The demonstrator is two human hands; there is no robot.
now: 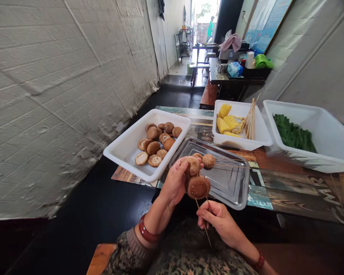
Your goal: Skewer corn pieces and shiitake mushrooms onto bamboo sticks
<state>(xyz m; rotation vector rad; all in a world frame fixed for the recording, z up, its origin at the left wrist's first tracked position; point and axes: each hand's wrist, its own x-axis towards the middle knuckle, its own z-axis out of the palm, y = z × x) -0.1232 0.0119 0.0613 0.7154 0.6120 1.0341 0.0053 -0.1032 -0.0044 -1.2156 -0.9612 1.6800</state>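
My left hand (174, 181) is closed around a brown mushroom cap (193, 167), fingers wrapped behind it. Just below, a second mushroom (199, 187) is threaded on two thin bamboo skewers (199, 208), whose lower ends stick out toward me. Pinched near those ends, the skewers are held by my right hand (218, 220). Beneath and beyond my hands lies a shallow metal tray (232, 191). On it rest skewered mushrooms (208, 160), their sticks pointing right. To the left, a white tub (117, 152) holds several loose mushrooms (153, 147), some gill side up.
Right of the metal tray, a white bin (237, 142) contains corn pieces (225, 124) and upright skewers (250, 120). Beside it, another bin (332, 133) holds green leaves (294, 131). A brick-patterned wall (60, 95) runs along the left. A cluttered table (223, 78) stands farther back.
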